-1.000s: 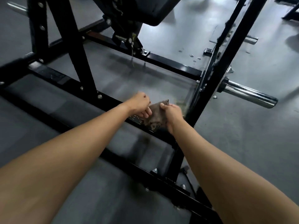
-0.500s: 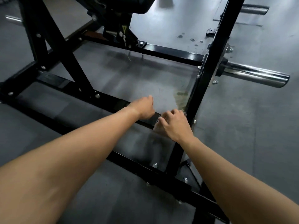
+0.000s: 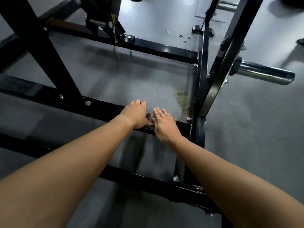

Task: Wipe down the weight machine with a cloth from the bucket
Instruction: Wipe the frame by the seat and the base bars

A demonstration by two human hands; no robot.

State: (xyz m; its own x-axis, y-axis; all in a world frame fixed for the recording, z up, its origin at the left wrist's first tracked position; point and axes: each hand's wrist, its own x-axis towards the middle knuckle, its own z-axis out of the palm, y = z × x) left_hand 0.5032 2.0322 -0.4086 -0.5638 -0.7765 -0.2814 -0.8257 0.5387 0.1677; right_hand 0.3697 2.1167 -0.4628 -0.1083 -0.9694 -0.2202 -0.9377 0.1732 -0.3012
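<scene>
The floor (image 3: 246,145) is dark grey rubber matting, dull and scuffed close by, paler and shinier on the far side where light glares off it. A scatter of water droplets (image 3: 180,35) sits on that shiny stretch, small beads near one another. Nearer, a yellowish-brown stain (image 3: 181,95) fans across the matting in streaks. Broad blurred smears (image 3: 115,76) cross the middle of the floor. Further back a thin straight line (image 3: 212,19) marks the floor, a seam or a taped edge; I cannot tell which. At the far right edge a small dark object (image 3: 301,41) pokes in, too cut off to name.
</scene>
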